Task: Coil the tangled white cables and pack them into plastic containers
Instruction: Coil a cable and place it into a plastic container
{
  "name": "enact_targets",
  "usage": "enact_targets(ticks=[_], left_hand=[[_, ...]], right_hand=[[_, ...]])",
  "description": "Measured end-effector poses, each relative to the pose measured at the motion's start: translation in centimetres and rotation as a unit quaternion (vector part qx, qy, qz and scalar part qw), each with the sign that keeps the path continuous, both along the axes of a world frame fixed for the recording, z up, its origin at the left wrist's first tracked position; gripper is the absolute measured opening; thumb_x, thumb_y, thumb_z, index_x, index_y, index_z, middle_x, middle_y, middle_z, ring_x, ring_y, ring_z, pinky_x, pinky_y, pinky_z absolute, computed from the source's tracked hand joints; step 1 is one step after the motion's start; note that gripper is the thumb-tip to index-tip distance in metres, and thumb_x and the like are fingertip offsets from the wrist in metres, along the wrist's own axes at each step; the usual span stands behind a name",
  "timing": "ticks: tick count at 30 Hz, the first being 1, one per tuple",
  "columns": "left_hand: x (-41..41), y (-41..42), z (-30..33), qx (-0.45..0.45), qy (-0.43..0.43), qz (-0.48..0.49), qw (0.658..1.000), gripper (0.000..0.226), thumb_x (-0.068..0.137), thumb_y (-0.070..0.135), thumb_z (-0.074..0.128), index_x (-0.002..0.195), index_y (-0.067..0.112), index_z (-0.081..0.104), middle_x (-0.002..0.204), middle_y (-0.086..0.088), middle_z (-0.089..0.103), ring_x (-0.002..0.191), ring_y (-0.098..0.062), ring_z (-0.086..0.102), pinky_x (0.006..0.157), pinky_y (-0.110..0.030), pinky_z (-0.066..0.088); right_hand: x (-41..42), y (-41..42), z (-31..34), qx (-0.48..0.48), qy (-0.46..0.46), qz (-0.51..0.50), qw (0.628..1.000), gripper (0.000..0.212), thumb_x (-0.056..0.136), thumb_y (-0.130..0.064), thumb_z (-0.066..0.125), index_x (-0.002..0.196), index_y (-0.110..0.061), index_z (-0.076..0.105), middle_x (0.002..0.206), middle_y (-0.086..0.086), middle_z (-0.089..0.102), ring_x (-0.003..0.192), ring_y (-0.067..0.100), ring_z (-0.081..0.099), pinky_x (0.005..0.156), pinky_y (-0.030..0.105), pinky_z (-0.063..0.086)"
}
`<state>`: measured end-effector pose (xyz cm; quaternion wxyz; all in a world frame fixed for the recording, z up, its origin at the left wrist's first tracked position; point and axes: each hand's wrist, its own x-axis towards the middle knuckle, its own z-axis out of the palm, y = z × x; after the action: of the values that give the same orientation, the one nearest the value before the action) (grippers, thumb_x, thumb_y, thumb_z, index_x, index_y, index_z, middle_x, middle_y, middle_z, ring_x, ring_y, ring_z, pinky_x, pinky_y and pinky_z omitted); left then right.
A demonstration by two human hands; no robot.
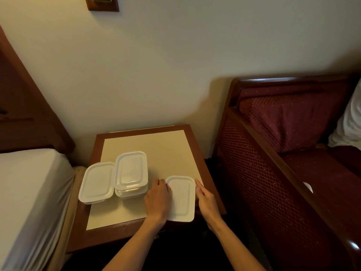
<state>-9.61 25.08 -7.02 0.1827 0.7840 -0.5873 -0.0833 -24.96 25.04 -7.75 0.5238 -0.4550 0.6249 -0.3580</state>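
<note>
A lidded white plastic container sits at the front right of the small wooden table. My left hand grips its left side, fingers curled over the rim. On its right side, my right hand touches the edge with fingertips near the far corner. Two more lidded containers stand to the left: a single one at the table's left edge and a stack of two beside it. No white cables are visible.
A cream mat covers the tabletop. A bed with a white sheet borders the table on the left. A dark red upholstered bench with a wooden frame stands close on the right. The wall is directly behind.
</note>
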Motion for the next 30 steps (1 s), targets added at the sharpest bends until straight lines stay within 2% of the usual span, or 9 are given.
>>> enact_targets(ticks=[2,4,5,7,12,15,21,24,30], left_hand=[[-0.1,-0.1,-0.1,-0.002,-0.004,-0.007,1.000,0.029,0.103,0.025,0.035,0.105,0.010,0.059,0.107,-0.006,0.054,0.088,-0.029,0.062,0.064,-0.034,0.039],[0.0,-0.2,-0.3,-0.004,0.001,-0.012,1.000,0.029,0.103,0.025,0.035,0.106,0.009,0.060,0.107,-0.007,0.053,0.089,-0.030,0.062,0.066,-0.035,0.038],[0.1,-0.3,-0.5,-0.006,0.015,-0.012,1.000,0.029,0.102,0.025,0.036,0.107,0.009,0.060,0.107,-0.008,0.053,0.091,-0.030,0.061,0.068,-0.035,0.039],[0.4,-0.4,-0.8,-0.019,0.051,-0.010,0.998,0.029,0.101,0.025,0.039,0.110,0.010,0.062,0.106,-0.008,0.056,0.094,-0.030,0.059,0.073,-0.036,0.041],[0.6,-0.6,-1.9,-0.050,0.139,0.005,0.989,0.024,0.099,0.025,0.044,0.104,0.013,0.065,0.096,-0.009,0.070,0.087,-0.029,0.062,0.067,-0.032,0.039],[0.5,-0.4,-2.9,-0.061,0.191,0.025,0.979,0.027,0.099,0.026,0.044,0.110,0.014,0.065,0.097,-0.011,0.071,0.090,-0.034,0.063,0.071,-0.035,0.044],[0.5,-0.8,-4.5,-0.071,0.206,0.060,0.974,0.025,0.098,0.030,0.045,0.096,0.015,0.065,0.087,-0.007,0.070,0.081,-0.031,0.063,0.068,-0.036,0.047],[0.4,-0.9,-4.6,-0.071,0.213,0.069,0.972,0.024,0.098,0.029,0.046,0.092,0.014,0.065,0.084,-0.007,0.069,0.076,-0.029,0.061,0.064,-0.032,0.040],[0.1,-0.4,-3.3,-0.026,0.263,0.068,0.962,0.032,0.100,0.034,0.041,0.105,0.016,0.067,0.096,-0.008,0.071,0.087,-0.028,0.064,0.069,-0.029,0.041]], right_hand=[[0.2,-0.3,-0.1,0.020,0.048,0.008,0.999,0.047,0.099,-0.053,0.041,0.141,-0.034,0.047,0.135,-0.006,0.054,0.128,0.015,0.046,0.106,0.031,0.036],[0.5,-0.4,-0.5,-0.012,0.137,0.042,0.990,0.039,0.098,-0.045,0.047,0.132,-0.027,0.056,0.108,-0.003,0.057,0.105,0.015,0.053,0.090,0.028,0.041],[0.8,-0.5,-0.8,-0.033,0.169,0.040,0.984,0.031,0.098,-0.038,0.050,0.118,-0.018,0.062,0.092,-0.003,0.054,0.092,0.016,0.053,0.078,0.029,0.042],[1.3,-0.5,-1.2,-0.043,0.183,0.011,0.982,0.022,0.097,-0.029,0.052,0.098,-0.009,0.062,0.079,-0.002,0.055,0.084,0.020,0.054,0.067,0.032,0.042],[2.6,-0.6,-0.7,-0.043,0.315,0.005,0.948,0.031,0.103,-0.031,0.036,0.125,-0.014,0.050,0.115,0.008,0.064,0.103,0.026,0.060,0.080,0.035,0.047],[3.1,-0.6,-0.8,-0.065,0.374,0.027,0.925,0.026,0.104,-0.030,0.032,0.123,-0.016,0.043,0.112,0.011,0.065,0.104,0.032,0.062,0.080,0.043,0.049],[3.0,-0.7,-2.0,-0.097,0.365,0.001,0.926,0.028,0.104,-0.029,0.034,0.121,-0.012,0.049,0.104,0.013,0.067,0.097,0.032,0.064,0.078,0.043,0.052],[3.0,-0.8,-2.4,-0.110,0.347,-0.007,0.931,0.029,0.103,-0.029,0.035,0.120,-0.012,0.051,0.100,0.014,0.067,0.093,0.033,0.064,0.077,0.043,0.052],[2.5,-0.9,-1.8,-0.112,0.339,0.013,0.934,0.030,0.103,-0.028,0.035,0.122,-0.014,0.053,0.100,0.010,0.067,0.093,0.026,0.065,0.077,0.038,0.054]])
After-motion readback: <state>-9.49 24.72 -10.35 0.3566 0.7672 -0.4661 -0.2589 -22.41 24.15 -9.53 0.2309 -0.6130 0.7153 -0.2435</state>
